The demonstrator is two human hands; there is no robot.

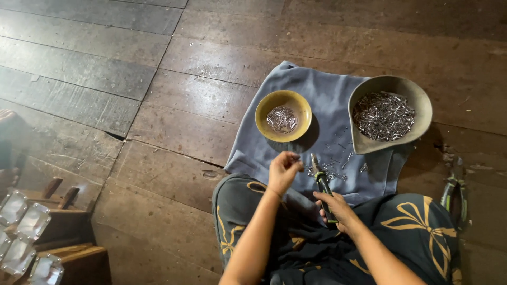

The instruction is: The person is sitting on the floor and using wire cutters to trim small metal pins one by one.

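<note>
**Two bowls, two pliers, one cloth on a plank floor**

One blue-grey cloth (327, 105) lies on the dark wooden floor (95, 79) and carries two bowls: a small round yellow bowl (283, 116) with a small clump of short metal pins, and a larger grey scoop-shaped bowl (390, 114) heaped with many more. A loose scatter of pins (338, 163) lies on the cloth between the bowls and the person's knees.

The left hand (284, 170) is raised over the near edge of the cloth, its fingers pinched narrow; whether they hold a pin is too small to tell. The right hand (337, 210) rests lower, by the lap, fingers wrapped round the handles of one pair of green-handled pliers (320, 182) whose tip points at the scattered pins.

A second pair of pliers (455, 189) lies on the floor to the right, off the cloth. Bare planks stretch wide to the left and beyond the bowls; wooden blocks with shiny pieces (31, 232) crowd the lower left corner.
</note>
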